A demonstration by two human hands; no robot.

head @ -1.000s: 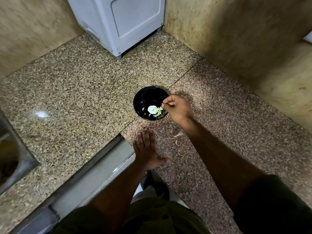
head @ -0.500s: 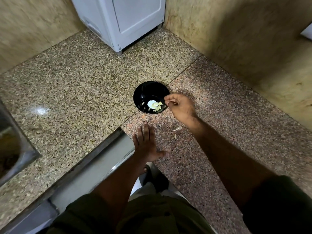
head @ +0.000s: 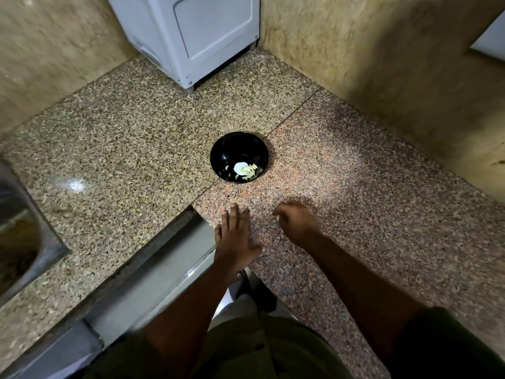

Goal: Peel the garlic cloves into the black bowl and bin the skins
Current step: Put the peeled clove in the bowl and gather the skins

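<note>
Since the earlier frame, the right hand has been drawn back from the rim of the round glossy black bowl and is now held low over the speckled pinkish granite desk, near the left hand and well apart from the bowl. Its grip is seen loosely curled, the fingers bent downward; whether anything is pinched in it cannot be told, since the hand is blurred. The left hand is laid flat on the desk close to its front edge, fingers straight and together, thumb spread to the side, with nothing held. The bowl is set on the desk, beyond both hands, across the seam where the pinkish slab meets a greyer one. Pale peeled garlic cloves are gathered at its bottom, beside a bright white reflection. A white appliance is stood in the far corner against beige stone walls, and part of a steel sink is seen at the left edge.
</note>
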